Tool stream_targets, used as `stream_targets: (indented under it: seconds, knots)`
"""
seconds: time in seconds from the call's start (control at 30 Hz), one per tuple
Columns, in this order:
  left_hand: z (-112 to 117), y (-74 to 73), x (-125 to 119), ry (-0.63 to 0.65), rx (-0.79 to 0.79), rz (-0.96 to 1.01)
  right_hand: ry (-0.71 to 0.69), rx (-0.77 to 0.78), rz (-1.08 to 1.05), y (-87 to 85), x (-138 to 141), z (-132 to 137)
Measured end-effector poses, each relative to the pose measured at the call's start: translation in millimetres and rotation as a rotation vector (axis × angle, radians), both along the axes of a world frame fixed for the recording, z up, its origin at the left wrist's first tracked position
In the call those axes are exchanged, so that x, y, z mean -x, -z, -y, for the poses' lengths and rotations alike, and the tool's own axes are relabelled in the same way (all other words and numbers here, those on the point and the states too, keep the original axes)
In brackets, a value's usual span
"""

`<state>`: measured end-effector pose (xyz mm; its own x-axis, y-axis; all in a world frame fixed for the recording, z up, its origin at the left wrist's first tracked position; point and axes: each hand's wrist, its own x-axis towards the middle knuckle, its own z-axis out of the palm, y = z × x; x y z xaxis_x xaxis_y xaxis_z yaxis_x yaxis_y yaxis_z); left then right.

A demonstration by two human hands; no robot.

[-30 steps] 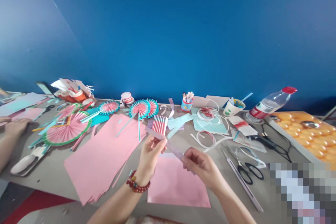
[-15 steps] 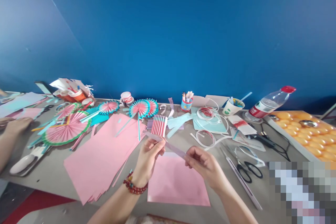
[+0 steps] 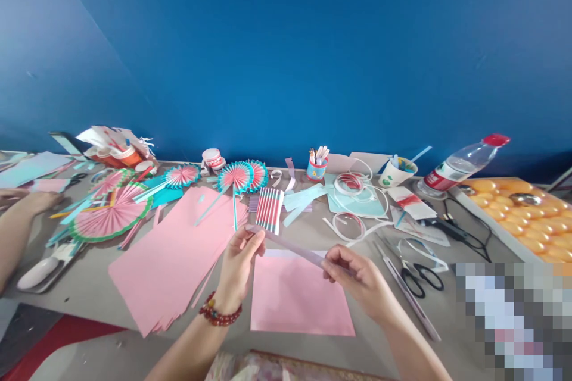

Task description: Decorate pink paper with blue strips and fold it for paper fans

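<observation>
The left hand [image 3: 243,256] is pinching the left end of a pale purple strip [image 3: 292,248], its thumb and fingers closing on it with hardly any gap, while the right hand [image 3: 353,277] is gripping the other end between thumb and bent fingers, also nearly closed. The strip is running between the two hands, slanting from the far left down to the near right, passing in front of the far edge of a pink sheet [image 3: 301,297] that is lying flat on the table [image 3: 357,324]. A red bead bracelet [image 3: 221,312] is circling the left wrist. Just beyond the left hand, a pleated striped piece [image 3: 269,210] is resting on the table, and to the left a stack of pink paper [image 3: 174,256] is spreading in an uneven pile. To the right of the right hand, black-handled scissors [image 3: 417,277] are lying beside a long slim tool [image 3: 411,300]. Farther off, coils of white strip [image 3: 351,184] are sitting near a small pen holder [image 3: 316,168], and a red-capped bottle [image 3: 465,164] is leaning at the far right. At the far left, another person's hand [image 3: 38,202] is resting near some paper, its hold being impossible to tell
</observation>
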<state>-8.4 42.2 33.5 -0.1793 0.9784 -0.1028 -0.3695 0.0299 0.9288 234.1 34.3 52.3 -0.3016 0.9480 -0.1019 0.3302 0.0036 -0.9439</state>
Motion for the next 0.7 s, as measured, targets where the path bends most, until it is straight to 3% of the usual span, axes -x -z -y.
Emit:
stream_targets:
  seconds: [0.17, 0.43, 0.57, 0.7]
  knots:
    - [10, 4.5, 17, 0.012, 0.011, -0.161, -0.015, 0.024, 0.066, 8.3, -12, 10]
    - [51, 11.3, 32, 0.109, 0.141, -0.487, 0.003, 0.112, 0.126, 30.7, -27, 37]
    - [63, 16.9, 34, 0.199, 0.193, -0.454, 0.004, 0.129, 0.111, 38.1, -32, 43]
    - [64, 21.2, 33, 0.215, 0.161, -0.274, 0.105, 0.133, 0.023, 40.7, -30, 43]
